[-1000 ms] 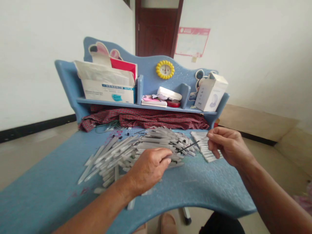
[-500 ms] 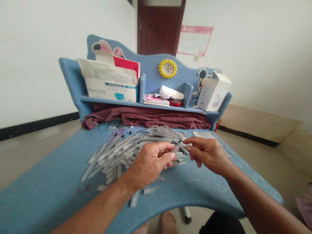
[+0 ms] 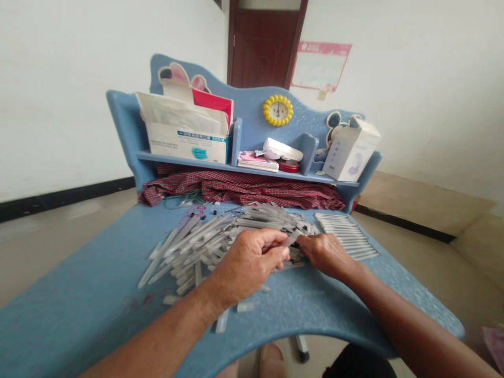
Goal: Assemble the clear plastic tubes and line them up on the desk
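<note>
A loose heap of clear plastic pen barrels (image 3: 205,249) covers the middle of the blue desk (image 3: 79,320). Some have black ends. My left hand (image 3: 248,268) rests at the heap's front, its fingers curled around a single barrel (image 3: 292,240). My right hand (image 3: 325,256) lies next to it on the heap's right side, fingers curled downward, with the fingertips hidden among the barrels. To the right, a neat row of side-by-side barrels (image 3: 346,236) lies on the desk, apart from both hands. A few stray barrels (image 3: 221,321) lie near the desk's front edge.
A blue shelf unit (image 3: 252,170) stands at the desk's back, holding a face-mask box (image 3: 185,142), a white box (image 3: 350,152) and a yellow clock (image 3: 277,110). A red plaid cloth (image 3: 240,191) lies below the shelf. Tangled thin cords (image 3: 185,199) sit at its left end.
My right hand has moved left and down from above the neat row, with the thin black rod no longer visible, and now sits beside my left hand. The row shows fully.
</note>
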Tool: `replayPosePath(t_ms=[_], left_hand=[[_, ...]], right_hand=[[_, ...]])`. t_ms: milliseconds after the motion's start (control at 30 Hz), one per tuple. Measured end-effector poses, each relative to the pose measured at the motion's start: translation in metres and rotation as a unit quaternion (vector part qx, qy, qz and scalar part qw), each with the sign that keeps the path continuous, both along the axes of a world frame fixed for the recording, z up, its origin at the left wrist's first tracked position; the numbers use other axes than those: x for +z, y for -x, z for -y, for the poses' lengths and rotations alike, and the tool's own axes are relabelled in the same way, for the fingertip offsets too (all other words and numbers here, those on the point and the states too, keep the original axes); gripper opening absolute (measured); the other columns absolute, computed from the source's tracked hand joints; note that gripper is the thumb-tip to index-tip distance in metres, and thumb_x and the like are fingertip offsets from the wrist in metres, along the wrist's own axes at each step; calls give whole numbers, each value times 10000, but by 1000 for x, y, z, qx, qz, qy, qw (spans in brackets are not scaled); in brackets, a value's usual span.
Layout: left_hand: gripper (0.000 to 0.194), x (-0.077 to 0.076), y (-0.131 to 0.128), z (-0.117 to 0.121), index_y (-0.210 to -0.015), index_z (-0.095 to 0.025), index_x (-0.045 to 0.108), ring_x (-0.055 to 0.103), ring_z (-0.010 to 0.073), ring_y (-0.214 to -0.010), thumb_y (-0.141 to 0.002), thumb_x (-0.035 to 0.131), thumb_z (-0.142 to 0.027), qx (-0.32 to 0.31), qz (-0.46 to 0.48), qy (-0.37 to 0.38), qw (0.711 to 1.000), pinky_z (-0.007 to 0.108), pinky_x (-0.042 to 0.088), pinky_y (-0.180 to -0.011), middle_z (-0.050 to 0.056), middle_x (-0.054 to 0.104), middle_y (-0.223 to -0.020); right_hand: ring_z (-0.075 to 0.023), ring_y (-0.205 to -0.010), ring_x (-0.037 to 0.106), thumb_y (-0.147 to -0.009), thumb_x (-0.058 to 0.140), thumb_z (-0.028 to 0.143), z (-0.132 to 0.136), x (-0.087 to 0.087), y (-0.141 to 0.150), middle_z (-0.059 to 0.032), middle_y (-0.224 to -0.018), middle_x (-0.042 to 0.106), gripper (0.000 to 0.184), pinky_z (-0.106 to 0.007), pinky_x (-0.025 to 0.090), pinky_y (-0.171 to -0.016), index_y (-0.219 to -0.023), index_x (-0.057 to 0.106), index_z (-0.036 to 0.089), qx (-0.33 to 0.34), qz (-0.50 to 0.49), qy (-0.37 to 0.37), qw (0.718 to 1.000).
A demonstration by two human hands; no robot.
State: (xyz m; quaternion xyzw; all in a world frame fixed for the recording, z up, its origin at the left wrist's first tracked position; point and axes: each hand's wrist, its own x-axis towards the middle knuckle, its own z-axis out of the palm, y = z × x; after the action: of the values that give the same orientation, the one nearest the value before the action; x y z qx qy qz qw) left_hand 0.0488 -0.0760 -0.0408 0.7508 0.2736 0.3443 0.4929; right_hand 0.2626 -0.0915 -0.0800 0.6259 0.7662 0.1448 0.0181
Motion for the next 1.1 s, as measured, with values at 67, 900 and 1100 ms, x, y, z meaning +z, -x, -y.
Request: replayPosePath(t_ms=[67,900,1100], left_hand=[[153,1,0,0,-819,-146,661,554,99,-553,-753,524,-160,7,-2,0,1000,191,455,-530,-39,595,-593],[162,-4,-1,-2,-837,-118,648,549,97,-576,-785,504,-171,8,-68,-46,997,192,434,-561,-40,564,-602],[176,-7,-1,-3,-854,-122,655,550,103,-572,-779,506,-180,10,-79,-53,995,197,431,-561,-41,566,-599]], right_hand=[[-154,-612,600,-890,389,156,0,-1,-1,-66,-746,689,226,-261,211,-502,-956,603,179,5,-3,2,1000],[-204,-763,646,-860,449,234,1,7,-4,-90,-814,705,208,-258,356,-612,-941,638,206,-44,-20,52,997],[-217,-754,650,-857,445,248,1,7,-4,-101,-816,704,219,-270,371,-611,-932,644,197,-60,-14,63,996]])
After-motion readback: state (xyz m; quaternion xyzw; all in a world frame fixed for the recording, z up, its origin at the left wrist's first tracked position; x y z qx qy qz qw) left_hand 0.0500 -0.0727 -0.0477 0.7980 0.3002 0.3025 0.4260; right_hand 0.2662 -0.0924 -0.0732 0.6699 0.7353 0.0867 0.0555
